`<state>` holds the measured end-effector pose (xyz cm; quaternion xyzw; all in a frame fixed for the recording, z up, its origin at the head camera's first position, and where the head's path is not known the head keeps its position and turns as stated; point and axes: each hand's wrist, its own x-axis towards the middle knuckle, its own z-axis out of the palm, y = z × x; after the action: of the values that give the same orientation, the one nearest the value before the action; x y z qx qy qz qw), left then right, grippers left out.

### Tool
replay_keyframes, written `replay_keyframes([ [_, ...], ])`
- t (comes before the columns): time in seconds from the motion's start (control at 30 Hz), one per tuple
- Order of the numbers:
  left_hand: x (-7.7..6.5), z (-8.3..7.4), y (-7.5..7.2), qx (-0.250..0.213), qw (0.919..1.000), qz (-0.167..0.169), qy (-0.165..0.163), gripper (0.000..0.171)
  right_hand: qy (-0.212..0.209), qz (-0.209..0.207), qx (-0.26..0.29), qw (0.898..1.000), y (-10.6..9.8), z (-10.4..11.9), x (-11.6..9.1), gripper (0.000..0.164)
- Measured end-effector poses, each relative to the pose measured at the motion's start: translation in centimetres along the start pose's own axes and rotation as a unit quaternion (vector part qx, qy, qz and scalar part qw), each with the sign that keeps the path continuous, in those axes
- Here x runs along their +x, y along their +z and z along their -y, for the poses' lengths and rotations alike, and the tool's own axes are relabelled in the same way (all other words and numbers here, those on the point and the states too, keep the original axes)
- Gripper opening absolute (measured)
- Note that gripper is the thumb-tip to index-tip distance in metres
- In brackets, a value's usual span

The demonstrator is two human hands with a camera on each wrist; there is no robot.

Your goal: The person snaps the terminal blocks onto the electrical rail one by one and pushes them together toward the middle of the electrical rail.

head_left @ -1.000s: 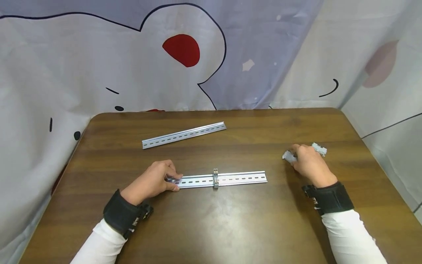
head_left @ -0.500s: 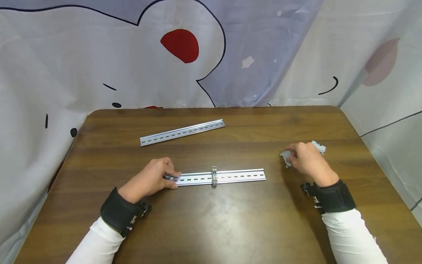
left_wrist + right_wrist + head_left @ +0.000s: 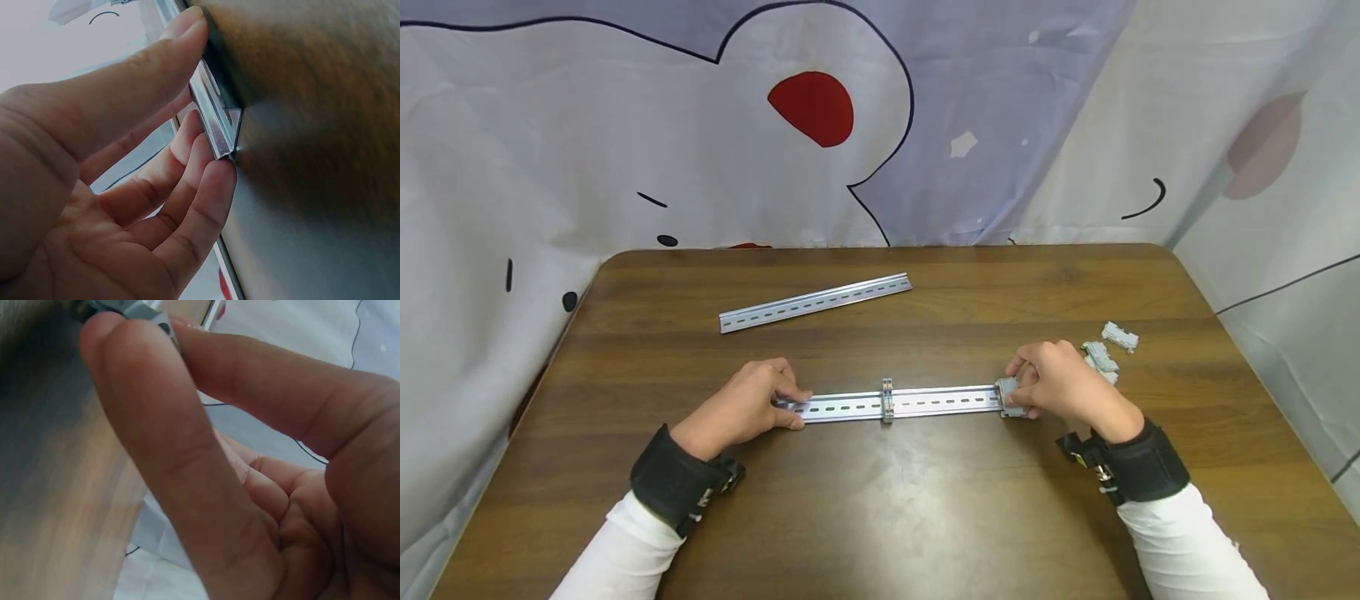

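A slotted metal DIN rail (image 3: 943, 402) lies across the middle of the table. Its left end is held between the thumb and fingers of my left hand (image 3: 741, 410); the left wrist view shows the fingertips along the rail's end (image 3: 215, 122). A thin terminal block (image 3: 887, 401) stands across the rail near its middle. At the rail's right end, my right hand (image 3: 1071, 390) pinches a grey terminal block (image 3: 1009, 398). In the right wrist view only an edge of that block (image 3: 142, 311) shows past the fingertips. Whether it touches the rail I cannot tell.
A second DIN rail (image 3: 815, 303) lies slanted farther back on the wooden table (image 3: 880, 517). To the right, beyond my right hand, are loose grey terminal blocks (image 3: 1102, 358), with another block (image 3: 1121, 336) just behind. A patterned curtain (image 3: 970, 125) hangs behind the table.
My right hand has picked up a grey terminal block from the loose ones and brought it left to the rail's right end. My left hand keeps its grip on the rail.
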<state>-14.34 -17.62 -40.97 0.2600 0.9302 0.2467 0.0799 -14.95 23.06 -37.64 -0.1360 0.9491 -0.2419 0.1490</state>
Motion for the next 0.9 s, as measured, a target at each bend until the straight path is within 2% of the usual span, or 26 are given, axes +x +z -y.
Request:
replay_keyframes([
  [0.17, 0.0, 0.0, 0.2, -0.001, 1.0, 0.007, -0.004, 0.04, 0.004, -0.003, -0.004, 1.0, 0.8, 0.5, 0.1, 0.023],
  [0.4, 0.1, -0.2, -0.1, 0.013, 0.9999, 0.002, 0.0, 0.039, 0.022, -0.022, -0.03, 0.999, 0.8, 1.4, 0.2, 0.022],
  [0.73, 0.1, 0.1, 0.0, 0.016, 0.9999, 0.0, -0.004, 0.04, 0.004, -0.099, -0.096, 0.99, 2.0, 2.2, 0.7, 0.02],
  [0.9, 0.0, 0.1, 0.1, 0.013, 0.9999, -0.001, -0.001, 0.04, -0.007, -0.121, -0.101, 0.988, 2.4, 2.2, 0.7, 0.023],
])
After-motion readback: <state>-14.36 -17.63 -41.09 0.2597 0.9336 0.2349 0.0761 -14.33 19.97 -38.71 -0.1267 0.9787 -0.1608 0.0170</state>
